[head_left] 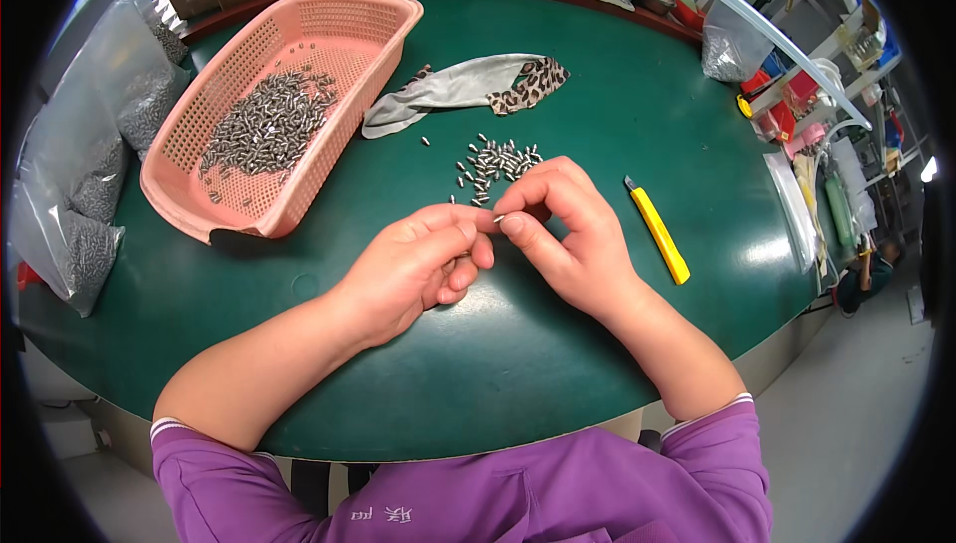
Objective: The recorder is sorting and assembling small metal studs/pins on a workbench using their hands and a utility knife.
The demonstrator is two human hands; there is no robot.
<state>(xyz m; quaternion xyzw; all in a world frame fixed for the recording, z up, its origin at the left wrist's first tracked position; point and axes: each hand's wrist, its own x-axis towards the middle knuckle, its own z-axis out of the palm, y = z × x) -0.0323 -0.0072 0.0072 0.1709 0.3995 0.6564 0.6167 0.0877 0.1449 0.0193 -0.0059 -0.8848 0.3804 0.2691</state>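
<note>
Over the green table, my two hands meet at the fingertips. My right hand (570,229) pinches a small shiny metal part (499,218) between thumb and forefinger. Close against it from the left, my left hand (418,262) has its forefinger stretched toward that part, the thumb pressed on the finger and the other fingers curled in; what they hold, if anything, is too hidden to name. Just beyond the fingertips lies a loose pile of small silver, bullet-shaped metal parts (498,160). A pink plastic basket (344,160) at the left holds a large heap of similar parts.
A yellow utility knife (659,234) lies right of my right hand, blade end away from me. Behind the pile is a crumpled grey and leopard-print cloth (458,90). Clear bags of metal parts (95,185) line the left edge; another bag (732,50) stands far right.
</note>
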